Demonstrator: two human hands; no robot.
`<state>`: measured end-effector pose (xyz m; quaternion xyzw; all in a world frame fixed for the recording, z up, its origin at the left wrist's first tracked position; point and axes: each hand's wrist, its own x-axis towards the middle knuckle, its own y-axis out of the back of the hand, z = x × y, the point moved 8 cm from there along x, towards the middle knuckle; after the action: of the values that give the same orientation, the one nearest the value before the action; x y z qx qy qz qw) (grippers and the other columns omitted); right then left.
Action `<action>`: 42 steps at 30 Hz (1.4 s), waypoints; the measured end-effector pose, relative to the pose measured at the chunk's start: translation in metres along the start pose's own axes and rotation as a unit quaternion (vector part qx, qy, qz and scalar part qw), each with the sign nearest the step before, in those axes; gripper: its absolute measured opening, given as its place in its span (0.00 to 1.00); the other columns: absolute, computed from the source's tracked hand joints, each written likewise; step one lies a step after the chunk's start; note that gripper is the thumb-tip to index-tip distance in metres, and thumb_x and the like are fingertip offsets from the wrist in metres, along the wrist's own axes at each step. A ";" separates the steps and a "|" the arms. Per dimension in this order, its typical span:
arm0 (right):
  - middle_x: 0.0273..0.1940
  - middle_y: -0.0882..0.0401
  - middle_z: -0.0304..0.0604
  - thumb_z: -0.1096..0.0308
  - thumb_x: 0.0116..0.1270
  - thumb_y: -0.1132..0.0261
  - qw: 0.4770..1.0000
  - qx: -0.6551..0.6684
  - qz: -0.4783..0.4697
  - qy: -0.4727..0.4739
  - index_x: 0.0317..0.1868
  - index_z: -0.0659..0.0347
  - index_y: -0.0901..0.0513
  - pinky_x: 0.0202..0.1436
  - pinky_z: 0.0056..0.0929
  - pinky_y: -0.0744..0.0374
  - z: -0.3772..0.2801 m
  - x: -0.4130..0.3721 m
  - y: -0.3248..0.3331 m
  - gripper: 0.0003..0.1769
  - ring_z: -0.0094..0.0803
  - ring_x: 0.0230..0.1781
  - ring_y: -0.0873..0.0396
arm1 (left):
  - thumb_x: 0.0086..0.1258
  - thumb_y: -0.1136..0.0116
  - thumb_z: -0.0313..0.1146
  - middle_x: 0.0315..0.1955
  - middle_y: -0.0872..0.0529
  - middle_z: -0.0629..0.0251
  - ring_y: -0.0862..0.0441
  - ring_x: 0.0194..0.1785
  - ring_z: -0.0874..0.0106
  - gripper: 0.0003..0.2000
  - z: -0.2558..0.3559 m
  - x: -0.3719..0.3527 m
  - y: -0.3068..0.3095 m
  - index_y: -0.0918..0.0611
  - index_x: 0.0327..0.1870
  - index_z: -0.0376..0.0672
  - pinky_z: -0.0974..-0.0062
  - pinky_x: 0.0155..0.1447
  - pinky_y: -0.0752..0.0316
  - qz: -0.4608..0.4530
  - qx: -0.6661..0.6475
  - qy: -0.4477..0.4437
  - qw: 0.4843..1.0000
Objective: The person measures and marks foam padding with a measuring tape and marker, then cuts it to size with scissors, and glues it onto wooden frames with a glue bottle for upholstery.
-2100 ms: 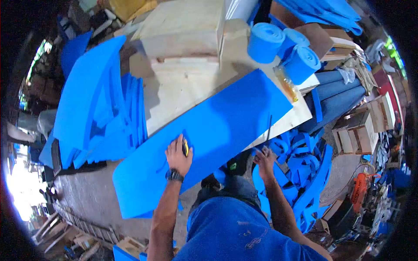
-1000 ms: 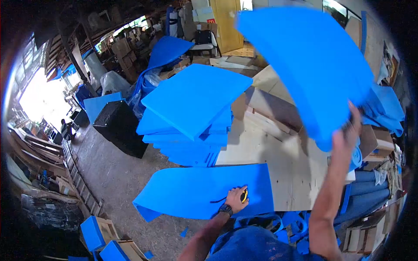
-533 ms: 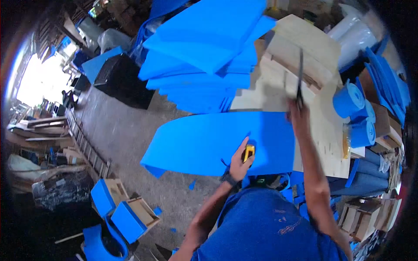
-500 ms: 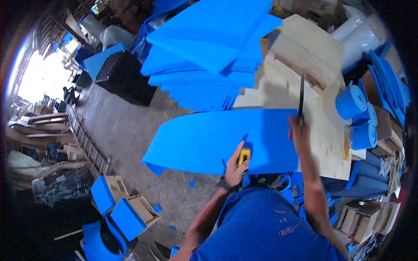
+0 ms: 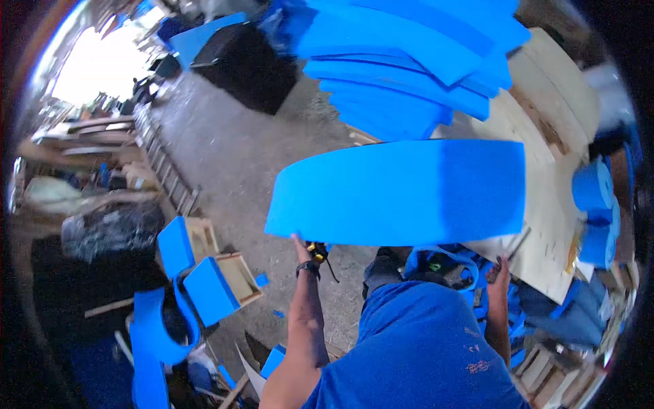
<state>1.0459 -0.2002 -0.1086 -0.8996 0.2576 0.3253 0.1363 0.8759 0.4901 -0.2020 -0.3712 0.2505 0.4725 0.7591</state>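
A blue foam sheet (image 5: 388, 194) with a curved upper edge lies across the middle, its left part over the floor. At its lower left edge is my left hand (image 5: 302, 251), closed round a yellow and black tool (image 5: 317, 252), with the thumb by the foam. My right hand (image 5: 499, 273) is below the sheet's lower right corner, beside the pale wooden table (image 5: 555, 225). Its fingers are closed on a thin, blurred blade-like strip (image 5: 520, 240) that points up and right.
Blue foam sheets (image 5: 409, 61) are stacked beyond the piece. Blue rolls (image 5: 593, 187) stand at the right. Two blue-covered wooden boxes (image 5: 211, 290), a ladder (image 5: 163, 160) and a dark block (image 5: 248, 65) are on the left floor.
My left hand has moved left to the foam's edge. My right hand has dropped from above the sheet to below its corner. The view has shifted.
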 end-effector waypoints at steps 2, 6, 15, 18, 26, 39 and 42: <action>0.23 0.32 0.30 0.45 0.68 0.27 0.997 0.013 -0.061 0.038 0.40 0.53 0.22 0.20 0.27 0.29 -0.007 -0.004 -0.025 0.21 0.24 0.18 0.30 | 0.63 0.54 0.84 0.34 0.13 0.63 0.16 0.35 0.65 0.44 -0.007 0.004 -0.011 0.17 0.51 0.45 0.62 0.38 0.20 0.005 -0.006 0.026 1.000; 0.19 0.34 0.28 0.48 0.72 0.31 0.991 0.053 -0.106 -0.056 0.30 0.46 0.24 0.17 0.23 0.34 0.017 0.025 -0.061 0.17 0.23 0.14 0.35 | 0.67 0.43 0.74 0.35 0.13 0.65 0.18 0.33 0.65 0.35 -0.023 -0.016 -0.031 0.16 0.52 0.45 0.62 0.36 0.21 -0.016 -0.023 0.121 0.992; 0.20 0.29 0.36 0.60 0.64 0.22 0.993 0.078 -0.073 -0.055 0.27 0.56 0.23 0.16 0.32 0.34 -0.015 0.032 -0.115 0.18 0.30 0.13 0.29 | 0.76 0.41 0.59 0.63 0.18 0.57 0.20 0.60 0.60 0.34 0.052 -0.057 -0.032 0.25 0.70 0.39 0.57 0.65 0.25 -0.108 0.005 -0.111 0.988; 0.19 0.30 0.36 0.60 0.64 0.22 0.986 0.106 -0.113 -0.061 0.27 0.56 0.23 0.16 0.30 0.36 -0.026 0.030 -0.121 0.18 0.28 0.13 0.30 | 0.77 0.42 0.56 0.67 0.21 0.55 0.22 0.65 0.57 0.34 0.070 -0.115 -0.034 0.28 0.73 0.39 0.54 0.70 0.27 -0.062 0.016 -0.199 0.978; 0.19 0.25 0.36 0.59 0.66 0.26 0.992 0.018 -0.105 0.061 0.29 0.58 0.17 0.16 0.28 0.32 -0.136 0.012 -0.029 0.13 0.25 0.15 0.27 | 0.76 0.41 0.60 0.61 0.18 0.56 0.19 0.59 0.62 0.36 0.086 -0.247 -0.066 0.27 0.71 0.36 0.60 0.64 0.23 -0.117 0.094 -0.306 0.940; 0.20 0.22 0.41 0.59 0.67 0.27 0.944 -0.191 0.066 0.259 0.27 0.61 0.20 0.27 0.34 0.26 -0.162 0.102 0.194 0.18 0.30 0.23 0.20 | 0.73 0.38 0.63 0.25 0.17 0.65 0.22 0.28 0.72 0.31 -0.113 -0.200 -0.156 0.17 0.31 0.37 0.69 0.33 0.26 0.126 0.599 -0.224 0.758; 0.36 0.14 0.49 0.57 0.72 0.31 0.912 -0.238 0.102 0.318 0.43 0.65 0.17 0.42 0.37 0.20 -0.198 0.022 0.160 0.17 0.39 0.39 0.15 | 0.72 0.38 0.66 0.22 0.19 0.65 0.21 0.28 0.69 0.31 -0.150 -0.190 -0.156 0.19 0.31 0.40 0.69 0.33 0.25 0.046 0.358 -0.225 0.905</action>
<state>1.0739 -0.4233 0.0138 -0.9302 0.2926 0.0861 -0.2044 0.9313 0.2255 -0.1022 0.0539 0.2417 0.4561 0.8548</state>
